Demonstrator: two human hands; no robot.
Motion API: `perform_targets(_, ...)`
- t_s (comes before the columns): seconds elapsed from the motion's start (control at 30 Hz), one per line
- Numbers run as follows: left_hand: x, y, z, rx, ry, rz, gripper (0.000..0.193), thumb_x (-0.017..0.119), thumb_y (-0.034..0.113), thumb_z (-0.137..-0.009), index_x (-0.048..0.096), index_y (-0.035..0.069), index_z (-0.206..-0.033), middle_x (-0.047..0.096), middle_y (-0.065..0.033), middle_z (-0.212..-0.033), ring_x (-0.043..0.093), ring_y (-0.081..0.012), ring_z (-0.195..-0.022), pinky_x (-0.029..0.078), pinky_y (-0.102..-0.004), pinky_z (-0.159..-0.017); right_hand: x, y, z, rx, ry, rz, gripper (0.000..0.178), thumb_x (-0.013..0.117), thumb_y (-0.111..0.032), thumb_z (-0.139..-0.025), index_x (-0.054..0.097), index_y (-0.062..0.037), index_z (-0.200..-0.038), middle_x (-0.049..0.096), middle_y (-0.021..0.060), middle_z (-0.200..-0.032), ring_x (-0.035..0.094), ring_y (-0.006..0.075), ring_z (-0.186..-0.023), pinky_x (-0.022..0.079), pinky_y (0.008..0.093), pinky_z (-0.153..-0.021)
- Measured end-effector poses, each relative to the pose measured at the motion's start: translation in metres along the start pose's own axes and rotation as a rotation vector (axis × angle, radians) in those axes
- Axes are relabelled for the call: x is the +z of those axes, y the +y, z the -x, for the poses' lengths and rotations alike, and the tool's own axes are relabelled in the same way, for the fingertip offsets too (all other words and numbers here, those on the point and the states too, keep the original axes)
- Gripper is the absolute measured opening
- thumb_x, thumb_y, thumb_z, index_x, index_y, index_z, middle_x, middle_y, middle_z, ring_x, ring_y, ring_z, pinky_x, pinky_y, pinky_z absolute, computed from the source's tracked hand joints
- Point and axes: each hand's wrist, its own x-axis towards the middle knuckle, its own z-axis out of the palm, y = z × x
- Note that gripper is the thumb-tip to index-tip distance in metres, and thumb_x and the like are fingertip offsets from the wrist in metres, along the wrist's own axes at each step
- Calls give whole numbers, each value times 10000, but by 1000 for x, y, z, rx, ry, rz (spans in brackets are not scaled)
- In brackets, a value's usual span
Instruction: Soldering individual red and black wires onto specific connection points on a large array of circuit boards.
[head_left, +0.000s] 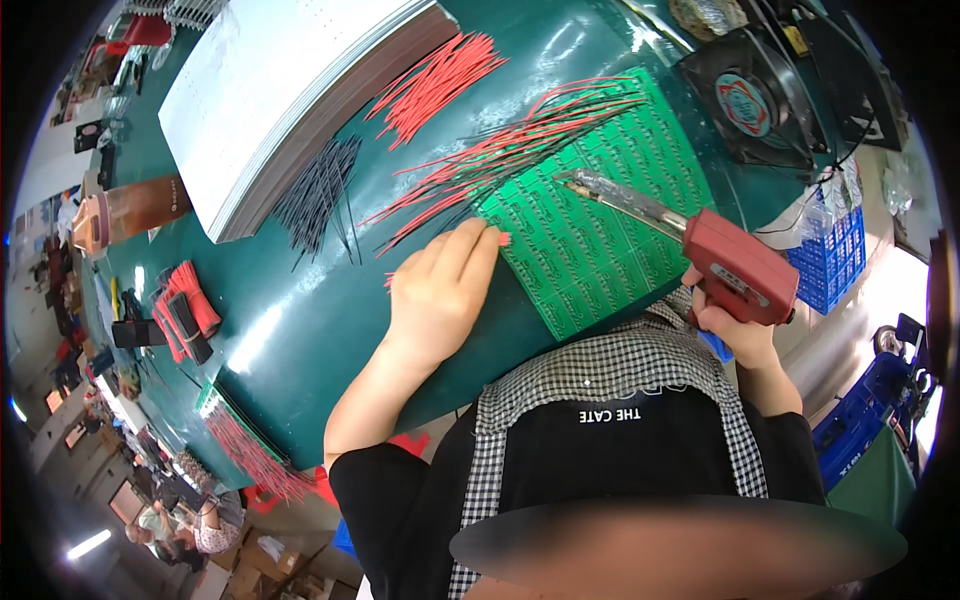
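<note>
A green panel of small printed circuit boards lies on the green table in front of me. Red and black wires fan out leftward from its far rows. My right hand grips a red soldering gun, its long metal tip pointing left over the panel. Beside the panel's near left edge, my left hand is closed with the fingers together. Bits of red wire show at its fingertips and at its other side; the palm hides the rest.
Loose red wires and black wires lie beyond, beside a stack of white sheets. A black fan stands far right. Leftward are a brown bottle, bundled wires and another wired panel. A blue crate stands right.
</note>
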Motion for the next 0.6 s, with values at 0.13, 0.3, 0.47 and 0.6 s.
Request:
perform_targets(0.13, 4, -7, 6, 101, -3, -164, 220, 623, 68, -659, 604, 7, -869, 533, -41, -787, 543, -133, -664, 409, -212, -475, 10, 2, 0, 106, -31, 40, 503, 618, -56, -750, 415, 9, -1205, 550, 102, -1025, 470, 81, -668, 404, 217, -589)
perform_targets(0.3, 6, -6, 10, 87, -4, -122, 217, 625, 51, -655, 606, 2, -865, 533, -45, -765, 541, -139, -624, 416, -224, -463, 19, 6, -1, 247, -18, -20, 657, 643, -81, -735, 300, 3, -1289, 552, 116, -1047, 478, 71, -668, 401, 195, -580)
perform_targets(0.47, 0, -6, 14, 61, -40, -100, 223, 612, 61, -676, 595, -5, -888, 534, -54, -779, 540, -138, -631, 427, -218, -466, 20, 1, -3, 263, -59, 245, 578, 678, -113, -701, 428, 6, -1208, 565, 136, -1064, 556, 113, -765, 455, 224, -648)
perform_targets(0.6, 2, -7, 13, 60, -29, -68, 214, 611, 56, -675, 588, -10, -877, 525, -51, -770, 530, -131, -619, 407, -212, -447, 20, 4, -6, 103, -142, 544, 459, 697, -176, -690, 545, -5, -1087, 570, 148, -1061, 598, 197, -868, 479, 289, -731)
